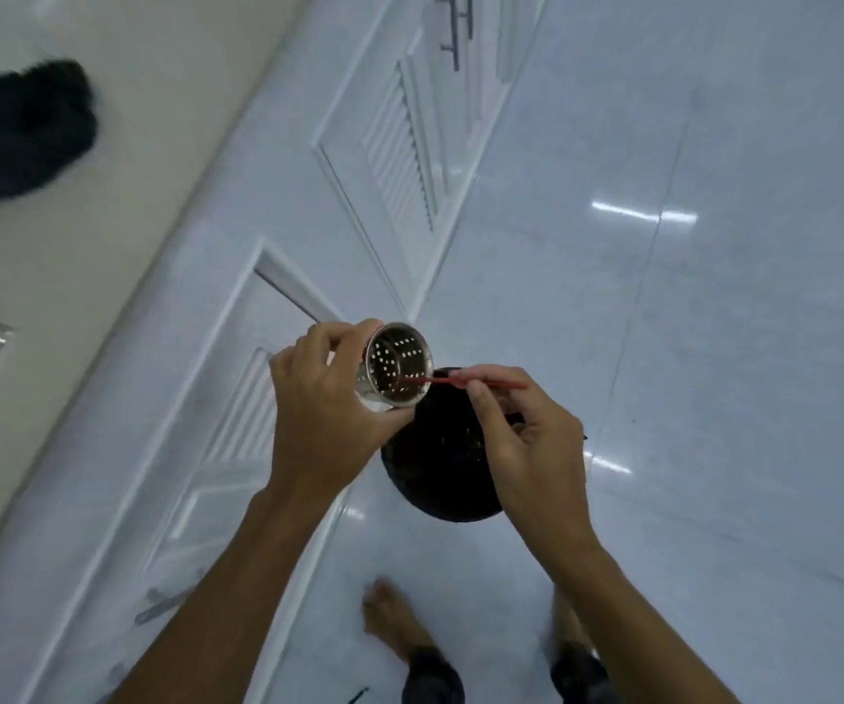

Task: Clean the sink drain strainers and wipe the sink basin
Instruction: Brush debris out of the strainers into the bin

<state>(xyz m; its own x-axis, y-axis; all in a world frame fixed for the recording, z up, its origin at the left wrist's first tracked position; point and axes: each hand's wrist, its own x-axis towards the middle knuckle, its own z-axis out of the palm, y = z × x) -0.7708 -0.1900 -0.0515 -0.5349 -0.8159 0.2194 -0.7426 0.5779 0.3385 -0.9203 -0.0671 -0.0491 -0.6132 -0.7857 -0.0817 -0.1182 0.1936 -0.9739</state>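
Observation:
My left hand grips a steel drain strainer basket, a perforated cup tilted on its side with its mouth facing right. My right hand pinches a thin red stick whose tip reaches inside the strainer. Both hands hover above a black round bin standing on the floor. The sink basin is not in view.
White cabinet doors with louvred panels and bar handles run along the left. A beige countertop holds a dark cloth. Glossy white floor tiles spread to the right. My bare foot stands below the bin.

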